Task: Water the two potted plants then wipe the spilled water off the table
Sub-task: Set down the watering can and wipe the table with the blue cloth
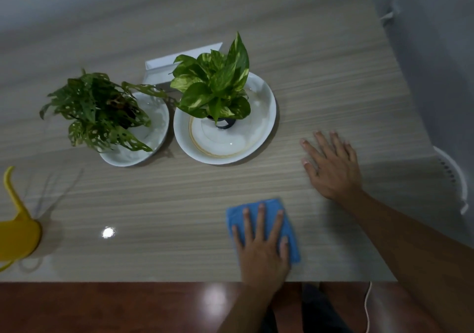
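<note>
The person stands at the near edge of the surface (320, 76), and the wiping looks to be the step in hand. The left hand (261, 248) lies flat on a folded blue cloth (289, 240), fingers spread and pressing down, not curled around it. The cloth sits close to the near edge, in front of the bigger white dish (266, 107). The right hand (331, 166) rests open, palm down, on bare wood to the right of that dish, holding nothing.

Both plants stand in their dishes further back: the holey-leaved plant (97, 109) in the smaller white dish (154, 127) on the left, the yellow-streaked plant (215, 84) in the bigger one, the two dishes just beside each other. A yellow watering can (15, 235) sits at the far left edge, well apart from the cloth.

The cloth looks soft, thin and light, so it should slide easily under a flat palm and would bunch up if pinched. Pressing across its whole middle, as now, seems the best hold. I cannot pick out any puddle for certain; there is only a bright glare spot on the wood left of the cloth.
</note>
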`<state>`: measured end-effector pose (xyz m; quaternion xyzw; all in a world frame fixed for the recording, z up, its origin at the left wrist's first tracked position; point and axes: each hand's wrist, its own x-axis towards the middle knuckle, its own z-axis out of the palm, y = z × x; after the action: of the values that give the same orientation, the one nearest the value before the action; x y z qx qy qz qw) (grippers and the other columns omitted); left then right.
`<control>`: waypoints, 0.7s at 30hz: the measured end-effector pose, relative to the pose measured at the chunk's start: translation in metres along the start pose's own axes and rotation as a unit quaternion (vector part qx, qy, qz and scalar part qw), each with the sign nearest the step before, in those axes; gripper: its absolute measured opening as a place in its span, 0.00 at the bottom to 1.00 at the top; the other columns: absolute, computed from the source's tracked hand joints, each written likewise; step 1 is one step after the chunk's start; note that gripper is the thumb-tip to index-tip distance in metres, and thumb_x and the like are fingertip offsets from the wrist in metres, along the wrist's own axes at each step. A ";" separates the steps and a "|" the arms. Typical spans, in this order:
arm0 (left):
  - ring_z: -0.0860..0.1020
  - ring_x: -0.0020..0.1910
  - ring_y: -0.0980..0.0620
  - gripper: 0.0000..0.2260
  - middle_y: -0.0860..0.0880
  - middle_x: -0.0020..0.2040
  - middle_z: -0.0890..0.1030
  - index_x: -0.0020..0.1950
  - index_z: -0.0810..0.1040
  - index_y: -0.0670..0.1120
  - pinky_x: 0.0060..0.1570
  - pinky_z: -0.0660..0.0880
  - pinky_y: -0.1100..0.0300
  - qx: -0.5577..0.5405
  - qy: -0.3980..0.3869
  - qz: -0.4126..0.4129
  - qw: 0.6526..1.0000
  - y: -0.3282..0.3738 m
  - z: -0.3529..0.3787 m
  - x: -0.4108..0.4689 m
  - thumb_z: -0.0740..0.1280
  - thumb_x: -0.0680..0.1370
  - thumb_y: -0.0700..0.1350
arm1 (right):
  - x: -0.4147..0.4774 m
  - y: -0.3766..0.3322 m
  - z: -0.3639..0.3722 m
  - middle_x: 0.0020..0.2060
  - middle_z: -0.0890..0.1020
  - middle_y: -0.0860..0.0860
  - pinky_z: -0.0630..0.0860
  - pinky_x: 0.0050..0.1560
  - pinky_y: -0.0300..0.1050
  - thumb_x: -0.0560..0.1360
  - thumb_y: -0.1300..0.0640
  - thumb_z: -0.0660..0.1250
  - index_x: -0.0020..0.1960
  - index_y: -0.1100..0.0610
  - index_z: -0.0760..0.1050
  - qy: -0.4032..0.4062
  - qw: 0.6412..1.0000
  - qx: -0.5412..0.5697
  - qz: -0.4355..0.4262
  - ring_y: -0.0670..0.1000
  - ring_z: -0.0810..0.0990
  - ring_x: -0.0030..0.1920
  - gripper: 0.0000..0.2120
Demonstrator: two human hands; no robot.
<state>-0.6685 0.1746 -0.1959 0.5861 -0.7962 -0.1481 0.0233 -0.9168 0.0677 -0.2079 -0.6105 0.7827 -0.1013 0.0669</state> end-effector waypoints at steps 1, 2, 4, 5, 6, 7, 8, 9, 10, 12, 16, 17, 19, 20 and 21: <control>0.49 0.83 0.42 0.26 0.52 0.84 0.53 0.82 0.54 0.63 0.77 0.48 0.34 0.006 0.003 0.038 0.999 0.008 0.001 0.020 0.52 0.83 0.61 | 0.000 0.000 0.001 0.78 0.63 0.48 0.53 0.75 0.59 0.79 0.39 0.53 0.76 0.40 0.61 0.010 1.000 0.000 -0.001 0.57 0.56 0.78 0.26; 0.46 0.83 0.43 0.26 0.53 0.84 0.51 0.82 0.52 0.64 0.78 0.47 0.34 0.020 -0.001 0.060 0.998 0.007 -0.003 0.045 0.50 0.83 0.62 | -0.001 0.000 0.001 0.77 0.64 0.48 0.54 0.75 0.59 0.79 0.40 0.54 0.76 0.40 0.62 0.023 1.000 0.000 -0.003 0.57 0.58 0.78 0.26; 0.43 0.83 0.44 0.26 0.54 0.84 0.48 0.82 0.48 0.64 0.78 0.45 0.34 0.064 -0.023 0.041 0.997 -0.021 -0.017 0.087 0.47 0.84 0.62 | -0.002 0.001 0.003 0.77 0.66 0.49 0.56 0.74 0.59 0.79 0.41 0.56 0.75 0.41 0.64 0.040 0.999 0.003 -0.011 0.57 0.60 0.77 0.25; 0.42 0.83 0.44 0.26 0.54 0.84 0.48 0.82 0.47 0.64 0.78 0.45 0.35 0.080 -0.025 -0.008 0.996 -0.043 -0.025 0.096 0.47 0.83 0.62 | -0.001 0.001 0.004 0.76 0.66 0.49 0.56 0.74 0.59 0.79 0.41 0.56 0.75 0.41 0.64 0.042 0.999 0.004 -0.014 0.57 0.60 0.77 0.25; 0.43 0.83 0.44 0.27 0.53 0.84 0.48 0.82 0.46 0.63 0.78 0.45 0.35 0.079 -0.014 -0.068 0.994 -0.068 -0.034 0.096 0.47 0.83 0.61 | -0.001 0.001 0.005 0.76 0.66 0.49 0.56 0.74 0.59 0.79 0.41 0.56 0.75 0.41 0.64 0.044 0.999 0.003 -0.017 0.57 0.60 0.77 0.25; 0.44 0.83 0.44 0.27 0.52 0.85 0.49 0.82 0.46 0.62 0.78 0.45 0.35 0.060 0.004 -0.123 0.991 -0.088 -0.040 0.088 0.47 0.83 0.61 | 0.000 0.001 0.006 0.76 0.66 0.49 0.56 0.74 0.59 0.79 0.41 0.56 0.75 0.41 0.64 0.047 0.999 0.001 -0.017 0.57 0.60 0.77 0.25; 0.45 0.83 0.43 0.27 0.51 0.85 0.50 0.82 0.46 0.62 0.78 0.46 0.35 0.039 0.023 -0.160 0.986 -0.099 -0.044 0.070 0.48 0.83 0.60 | 0.000 0.001 0.007 0.76 0.66 0.49 0.56 0.74 0.59 0.79 0.41 0.56 0.75 0.41 0.64 0.048 0.999 0.001 -0.016 0.57 0.59 0.77 0.25; 0.47 0.83 0.42 0.27 0.50 0.84 0.52 0.82 0.47 0.61 0.77 0.49 0.33 0.035 0.037 -0.175 0.983 -0.099 -0.044 0.047 0.49 0.83 0.59 | 0.000 0.001 0.006 0.76 0.66 0.49 0.56 0.73 0.59 0.78 0.41 0.56 0.75 0.40 0.64 0.045 0.999 0.002 -0.013 0.57 0.59 0.77 0.25; 0.51 0.83 0.40 0.27 0.48 0.84 0.55 0.82 0.51 0.60 0.76 0.52 0.32 0.039 0.040 -0.169 0.984 -0.086 -0.041 0.024 0.51 0.82 0.58 | 0.000 0.001 0.005 0.76 0.66 0.49 0.56 0.73 0.59 0.78 0.40 0.55 0.75 0.40 0.63 0.040 0.999 0.003 -0.010 0.57 0.59 0.77 0.25; 0.56 0.81 0.37 0.29 0.48 0.83 0.59 0.81 0.58 0.58 0.73 0.56 0.30 0.022 -0.007 -0.096 0.995 -0.036 -0.022 -0.007 0.57 0.80 0.58 | 0.000 -0.001 0.003 0.77 0.65 0.48 0.56 0.74 0.59 0.78 0.40 0.55 0.75 0.40 0.64 0.025 1.000 0.000 -0.006 0.57 0.59 0.78 0.26; 0.50 0.83 0.42 0.27 0.52 0.84 0.54 0.81 0.58 0.62 0.76 0.49 0.33 0.019 -0.008 0.082 0.996 0.043 0.008 0.018 0.56 0.82 0.61 | 0.003 0.001 -0.004 0.77 0.65 0.48 0.57 0.72 0.58 0.78 0.41 0.54 0.75 0.42 0.64 -0.001 1.000 0.001 -0.002 0.57 0.59 0.77 0.26; 0.48 0.83 0.42 0.26 0.53 0.84 0.53 0.82 0.57 0.63 0.77 0.48 0.34 0.030 -0.004 0.089 0.996 0.044 0.005 0.041 0.54 0.83 0.61 | 0.006 0.005 -0.008 0.76 0.67 0.49 0.59 0.70 0.57 0.78 0.42 0.53 0.75 0.43 0.65 0.004 1.000 0.000 -0.007 0.57 0.61 0.77 0.26; 0.44 0.83 0.44 0.26 0.54 0.84 0.48 0.82 0.52 0.63 0.78 0.45 0.35 0.060 -0.026 0.069 0.995 0.028 -0.006 0.075 0.50 0.83 0.61 | 0.017 0.022 -0.017 0.74 0.70 0.52 0.65 0.66 0.58 0.78 0.43 0.52 0.73 0.47 0.69 0.015 1.000 0.006 -0.014 0.60 0.66 0.74 0.26; 0.42 0.83 0.44 0.26 0.55 0.84 0.46 0.82 0.49 0.63 0.78 0.44 0.35 0.072 -0.027 0.040 0.996 0.016 -0.012 0.083 0.48 0.83 0.61 | 0.024 0.034 -0.022 0.74 0.70 0.52 0.66 0.66 0.58 0.78 0.43 0.52 0.73 0.48 0.69 0.014 1.000 0.006 -0.012 0.61 0.66 0.74 0.26; 0.42 0.83 0.44 0.26 0.55 0.84 0.45 0.82 0.48 0.63 0.78 0.44 0.35 0.073 -0.017 0.004 0.997 0.004 -0.016 0.083 0.48 0.84 0.61 | 0.033 0.048 -0.027 0.74 0.69 0.52 0.65 0.66 0.58 0.78 0.43 0.51 0.73 0.48 0.69 0.008 1.000 0.000 -0.009 0.61 0.65 0.74 0.26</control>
<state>-0.6946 0.0940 -0.1905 0.5801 -0.8078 -0.0995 -0.0320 -0.9759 0.0492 -0.1921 -0.6169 0.7775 -0.1066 0.0597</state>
